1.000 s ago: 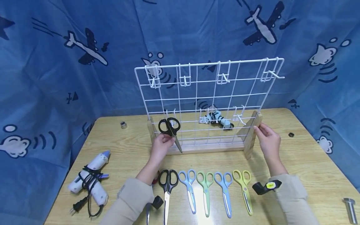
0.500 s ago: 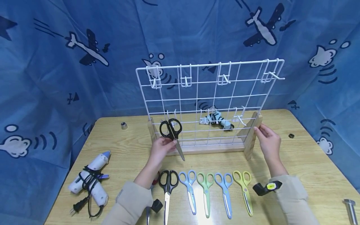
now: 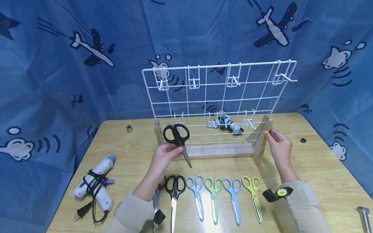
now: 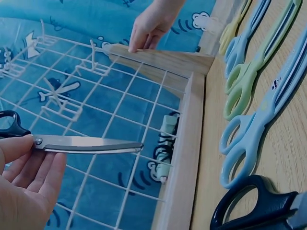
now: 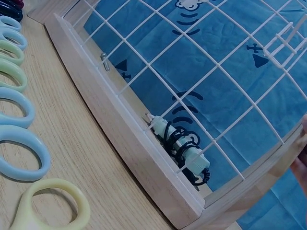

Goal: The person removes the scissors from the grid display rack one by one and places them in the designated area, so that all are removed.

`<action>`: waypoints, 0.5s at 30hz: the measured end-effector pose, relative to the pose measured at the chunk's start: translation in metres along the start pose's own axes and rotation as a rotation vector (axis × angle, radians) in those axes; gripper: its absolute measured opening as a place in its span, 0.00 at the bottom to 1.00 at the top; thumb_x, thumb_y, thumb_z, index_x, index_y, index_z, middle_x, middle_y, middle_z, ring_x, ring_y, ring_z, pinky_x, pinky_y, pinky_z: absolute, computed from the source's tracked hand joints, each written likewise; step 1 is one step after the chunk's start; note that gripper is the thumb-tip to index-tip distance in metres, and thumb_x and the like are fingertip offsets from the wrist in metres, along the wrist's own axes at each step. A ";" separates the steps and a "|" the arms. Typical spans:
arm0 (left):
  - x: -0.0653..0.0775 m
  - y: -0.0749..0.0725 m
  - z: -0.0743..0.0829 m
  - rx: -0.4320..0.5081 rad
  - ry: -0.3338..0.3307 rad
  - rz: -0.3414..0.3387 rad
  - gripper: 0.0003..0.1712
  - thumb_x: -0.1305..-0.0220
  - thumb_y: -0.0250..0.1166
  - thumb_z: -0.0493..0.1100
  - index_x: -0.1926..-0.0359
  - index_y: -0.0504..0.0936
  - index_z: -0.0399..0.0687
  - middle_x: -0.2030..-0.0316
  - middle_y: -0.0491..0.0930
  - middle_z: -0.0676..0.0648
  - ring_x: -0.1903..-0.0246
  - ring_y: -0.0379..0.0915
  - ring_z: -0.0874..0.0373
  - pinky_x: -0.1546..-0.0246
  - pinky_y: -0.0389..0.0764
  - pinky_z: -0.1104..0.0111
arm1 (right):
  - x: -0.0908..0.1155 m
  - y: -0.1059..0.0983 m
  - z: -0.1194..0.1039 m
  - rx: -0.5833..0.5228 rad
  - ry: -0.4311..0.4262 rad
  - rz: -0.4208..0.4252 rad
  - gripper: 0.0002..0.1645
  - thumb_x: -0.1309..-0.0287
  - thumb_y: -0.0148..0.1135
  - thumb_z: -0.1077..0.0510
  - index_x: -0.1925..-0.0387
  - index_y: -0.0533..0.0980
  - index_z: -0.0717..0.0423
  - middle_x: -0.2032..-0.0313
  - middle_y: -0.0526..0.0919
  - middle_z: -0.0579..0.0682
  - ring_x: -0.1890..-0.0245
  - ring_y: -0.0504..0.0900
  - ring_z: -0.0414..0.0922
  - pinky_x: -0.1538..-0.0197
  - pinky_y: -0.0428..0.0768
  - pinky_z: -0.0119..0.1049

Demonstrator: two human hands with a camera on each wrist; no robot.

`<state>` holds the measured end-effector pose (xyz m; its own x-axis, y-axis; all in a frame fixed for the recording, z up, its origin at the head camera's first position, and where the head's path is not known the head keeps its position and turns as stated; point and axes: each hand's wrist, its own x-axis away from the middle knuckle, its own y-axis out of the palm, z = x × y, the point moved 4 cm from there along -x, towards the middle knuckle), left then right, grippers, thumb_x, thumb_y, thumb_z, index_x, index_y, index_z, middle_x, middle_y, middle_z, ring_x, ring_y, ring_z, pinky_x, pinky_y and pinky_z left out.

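My left hand [image 3: 166, 157] pinches a pair of black-handled scissors [image 3: 178, 139] near the pivot, handles up and blades [image 4: 91, 143] pointing down and right. They are in front of the lower left of a white wire grid rack [image 3: 220, 66] with several hooks. My right hand [image 3: 280, 147] grips the rack's right wooden upright [image 3: 260, 145]. In front of the rack lies a row of scissors: black-handled [image 3: 174, 191], blue [image 3: 197, 197], green [image 3: 214, 197], another blue [image 3: 233, 197] and yellow [image 3: 254, 195]. Red-handled scissors [image 3: 162, 184] are partly hidden by my left arm.
A white glue gun [image 3: 100, 168] wrapped in its black cord lies at the left. Behind the grid lies a light blue glue gun [image 3: 233, 127]. A metal nut [image 3: 129, 129], a dark nut [image 3: 303, 140] and a large bolt [image 3: 364, 216] lie near the edges.
My left hand has drawn the scissors slightly down and toward me, away from the grid. The right hand stays on the upright. The view has shifted slightly.
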<state>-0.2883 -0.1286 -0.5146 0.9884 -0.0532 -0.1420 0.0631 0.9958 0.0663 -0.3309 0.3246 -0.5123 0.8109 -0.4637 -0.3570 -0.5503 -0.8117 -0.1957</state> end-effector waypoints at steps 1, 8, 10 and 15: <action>0.008 0.002 0.014 -0.023 -0.003 -0.002 0.18 0.53 0.64 0.46 0.63 0.75 0.39 0.64 0.79 0.44 0.65 0.76 0.51 0.63 0.77 0.65 | 0.000 0.000 0.000 0.002 -0.003 -0.001 0.24 0.61 0.61 0.42 0.58 0.75 0.43 0.59 0.79 0.48 0.60 0.77 0.36 0.61 0.74 0.21; 0.034 -0.024 0.010 -0.063 -0.040 0.026 0.19 0.55 0.65 0.48 0.63 0.76 0.43 0.64 0.79 0.46 0.66 0.76 0.51 0.64 0.77 0.64 | 0.000 0.001 0.000 -0.018 -0.004 0.000 0.24 0.61 0.62 0.43 0.58 0.76 0.44 0.59 0.79 0.48 0.60 0.77 0.36 0.61 0.74 0.21; 0.044 -0.035 0.011 -0.084 -0.057 0.054 0.18 0.57 0.66 0.49 0.65 0.77 0.45 0.67 0.80 0.46 0.68 0.77 0.50 0.65 0.78 0.63 | 0.000 0.002 0.000 -0.018 -0.007 0.003 0.24 0.61 0.62 0.43 0.58 0.76 0.44 0.59 0.79 0.48 0.60 0.77 0.36 0.61 0.74 0.21; 0.066 -0.065 0.012 -0.144 -0.107 0.128 0.19 0.60 0.67 0.50 0.66 0.77 0.45 0.69 0.79 0.44 0.72 0.76 0.48 0.69 0.79 0.62 | -0.001 0.001 0.001 -0.026 -0.005 0.002 0.24 0.61 0.62 0.44 0.58 0.76 0.44 0.59 0.79 0.48 0.60 0.77 0.36 0.62 0.75 0.21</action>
<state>-0.2254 -0.1977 -0.5165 0.9966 0.0748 -0.0355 -0.0770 0.9949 -0.0657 -0.3328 0.3247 -0.5129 0.8088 -0.4633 -0.3622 -0.5464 -0.8197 -0.1716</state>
